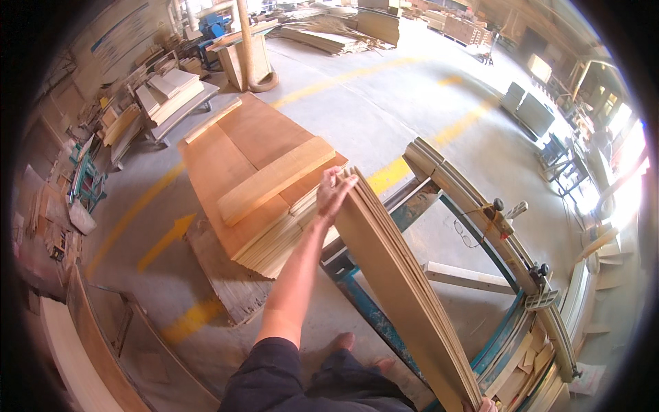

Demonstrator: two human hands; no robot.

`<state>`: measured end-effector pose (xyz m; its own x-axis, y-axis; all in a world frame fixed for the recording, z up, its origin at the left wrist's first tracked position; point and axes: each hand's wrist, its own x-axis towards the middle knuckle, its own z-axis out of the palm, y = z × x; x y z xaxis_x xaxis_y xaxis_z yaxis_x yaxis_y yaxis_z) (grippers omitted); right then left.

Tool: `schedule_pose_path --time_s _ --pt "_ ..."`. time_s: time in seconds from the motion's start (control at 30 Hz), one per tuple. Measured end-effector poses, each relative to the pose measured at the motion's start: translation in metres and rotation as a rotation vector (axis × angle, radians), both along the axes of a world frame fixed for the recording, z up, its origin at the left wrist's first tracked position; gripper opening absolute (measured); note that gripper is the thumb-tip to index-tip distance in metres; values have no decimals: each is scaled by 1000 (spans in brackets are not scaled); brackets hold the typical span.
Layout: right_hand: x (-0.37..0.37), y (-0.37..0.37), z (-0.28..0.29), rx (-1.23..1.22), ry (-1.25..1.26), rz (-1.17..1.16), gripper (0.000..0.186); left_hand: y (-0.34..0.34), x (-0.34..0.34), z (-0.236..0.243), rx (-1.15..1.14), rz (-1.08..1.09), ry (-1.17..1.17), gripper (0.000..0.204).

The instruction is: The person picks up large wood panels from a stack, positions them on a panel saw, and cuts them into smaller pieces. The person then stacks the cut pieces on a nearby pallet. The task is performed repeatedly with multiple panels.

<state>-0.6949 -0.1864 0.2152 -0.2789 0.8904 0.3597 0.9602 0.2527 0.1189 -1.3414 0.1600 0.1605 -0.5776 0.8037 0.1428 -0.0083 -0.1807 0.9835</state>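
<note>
A bundle of long, thin tan boards point(398, 275) runs slantwise from the middle of the view to the lower right edge. My left hand point(333, 196) is closed round its far end, with the fingers over the top. At the near end, only part of my right hand point(488, 405) shows at the lower edge, with its fingers curled against the boards. The bundle lies across a machine frame point(374, 312) with teal and bare metal rails; whether it rests on the rails or hangs just above, I cannot tell.
Left of the bundle stands a stack of reddish-brown panels point(226, 154) with a thick loose plank point(274, 180) on top. A curved rail point(473, 199) with clamps borders the frame's right side. Eyeglasses point(467, 235) hang there. Wood offcuts point(532, 360) lie at lower right.
</note>
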Motion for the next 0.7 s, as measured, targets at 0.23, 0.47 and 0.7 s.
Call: schedule_pose_path --time_s 0.23,0.47,0.7 --pt "-10 5 6 -27 14 -23 42 9 -14 -8 190 -267 -45 32" --pt "-7 12 8 -111 39 5 44 10 -11 -10 151 -198 -98 36" --pt "-11 45 55 -104 80 22 41 -3 1 -11 139 -54 -150 45"
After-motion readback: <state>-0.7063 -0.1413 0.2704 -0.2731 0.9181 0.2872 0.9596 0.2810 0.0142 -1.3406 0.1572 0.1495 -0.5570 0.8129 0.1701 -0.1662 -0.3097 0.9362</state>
